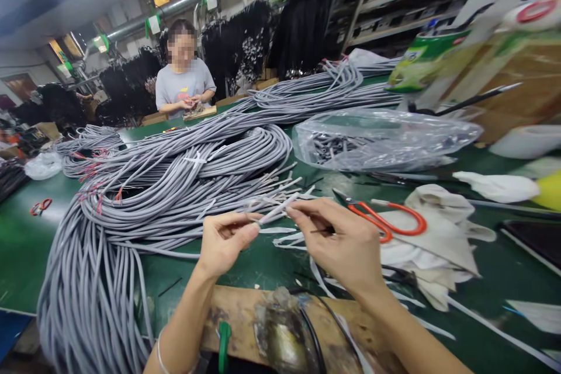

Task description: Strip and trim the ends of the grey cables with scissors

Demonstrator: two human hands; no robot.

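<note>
Just above the green table [175,280], a pale grey cable end [277,210] spans the gap between my two hands. My left hand [225,242] pinches it between thumb and fingers. My right hand [339,242] is closed on its other side, fingertips pressed together; a thin dark piece shows under the palm. Directly beyond my hands lies a large bundle of grey cables [175,187], with loose ends pointing toward me. White strips [289,239] lie under the right hand. To its right, orange-handled scissors [409,219] rest partly on a beige cloth [442,234].
A wooden board [239,304] with a stained lump and a green clip [224,345] sits at the near edge. Behind the scissors is a clear plastic bag [421,128] of small dark parts. A co-worker [184,79] handles something across the table. Small orange scissors [41,206] lie far left.
</note>
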